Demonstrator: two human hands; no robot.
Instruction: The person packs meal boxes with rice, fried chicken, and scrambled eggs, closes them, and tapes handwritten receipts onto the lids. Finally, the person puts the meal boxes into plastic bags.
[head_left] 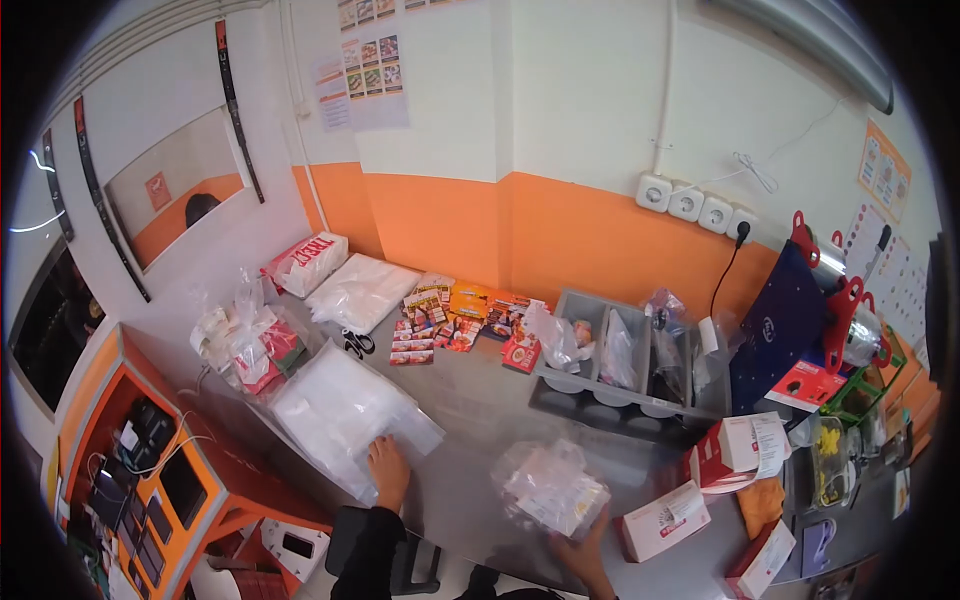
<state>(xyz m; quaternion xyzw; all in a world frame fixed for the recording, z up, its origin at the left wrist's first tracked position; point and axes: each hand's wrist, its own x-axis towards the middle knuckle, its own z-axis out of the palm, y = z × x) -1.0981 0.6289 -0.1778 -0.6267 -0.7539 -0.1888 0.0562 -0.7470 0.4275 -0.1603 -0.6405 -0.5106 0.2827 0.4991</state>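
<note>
My left hand [388,472] rests at the near edge of a stack of clear plastic bags [335,415], its fingers lying against the film. My right hand [588,552] is at the lower right side of a crumpled clear plastic bag [555,488] and grips its edge. Pale, paper-like contents show through that bag; what they are is unclear. Another flat pack of white plastic bags [360,292] lies farther back.
A grey divided bin [630,385] holds bagged items. Several red-and-white boxes [665,520] stand to the right. Colourful leaflets [465,310] lie at the back. An orange shelf unit [225,470] stands left, beside a bulging plastic bag [250,345]. A black cable [722,275] hangs from the sockets.
</note>
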